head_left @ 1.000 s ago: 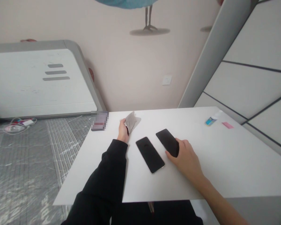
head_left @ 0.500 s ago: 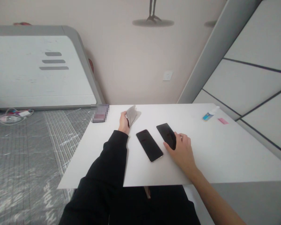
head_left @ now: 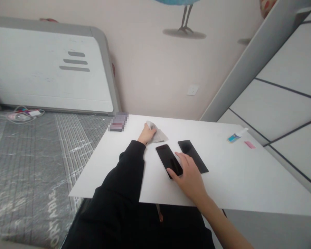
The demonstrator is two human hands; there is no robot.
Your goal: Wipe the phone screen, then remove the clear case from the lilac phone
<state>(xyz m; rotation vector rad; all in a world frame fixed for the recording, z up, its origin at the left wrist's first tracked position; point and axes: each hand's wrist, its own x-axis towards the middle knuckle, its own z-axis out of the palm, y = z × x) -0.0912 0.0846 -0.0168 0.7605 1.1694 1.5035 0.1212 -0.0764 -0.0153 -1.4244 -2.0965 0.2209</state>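
Note:
My left hand [head_left: 147,133] is closed on a light grey cloth [head_left: 158,136], which rests on the white table [head_left: 114,162] near its far edge. My right hand [head_left: 188,173] reaches over the left black-screened smartphone [head_left: 166,154]. Its thumb is at the phone's left edge and its fingers are at the right edge, gripping it across. The phone lies face up, its lower right part covered by the hand. Beside it on the right, a second dark smartphone [head_left: 194,155] lies flat, partly behind my fingers.
Toward the table's right end lie a small white bottle with a blue label [head_left: 234,138] and a pink slip [head_left: 250,144]. A blurred-out dark item [head_left: 118,122] sits at the far left corner. The wall and a panelled cabinet [head_left: 287,107] border the table.
My right hand has let go of the right phone and moved left onto the other phone. My left hand has turned, bringing the cloth down to the table. The camera view has shifted.

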